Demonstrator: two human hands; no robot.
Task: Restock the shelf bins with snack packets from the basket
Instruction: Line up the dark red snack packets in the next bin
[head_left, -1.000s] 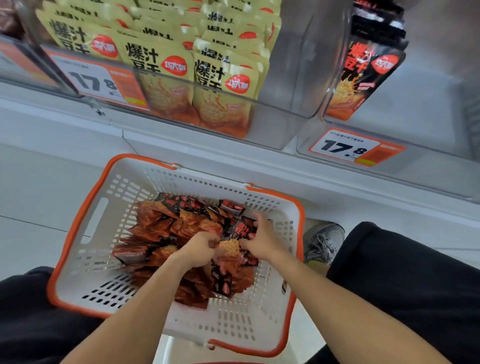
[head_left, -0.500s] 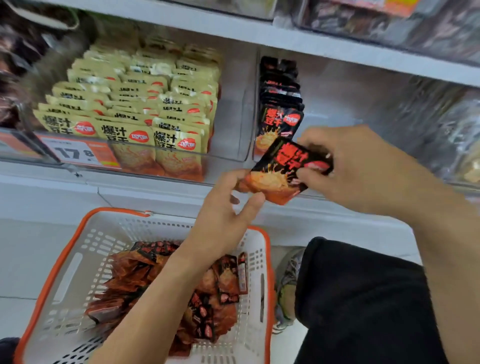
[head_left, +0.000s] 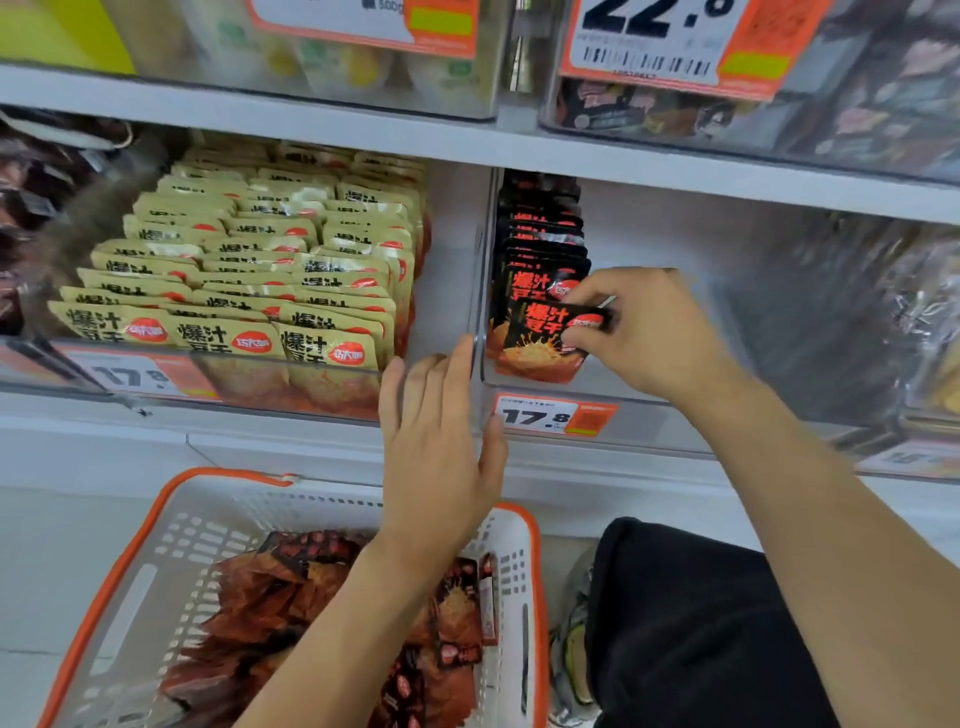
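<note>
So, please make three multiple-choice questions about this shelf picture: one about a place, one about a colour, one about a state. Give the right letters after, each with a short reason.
1. Where is the black packet in the right hand?
A. in the basket
B. at the front of the black-packet bin
C. in the yellow-packet bin

2. What colour is the rim of the basket?
A. orange
B. blue
C. green

3. How is the left hand?
A. gripping a packet
B. deep in the basket
C. open, fingers straight, holding nothing

Answers:
1 B, the packet stands before the row of black packets.
2 A, an orange band edges the white basket.
3 C, its fingers point up near the bin's corner.
</note>
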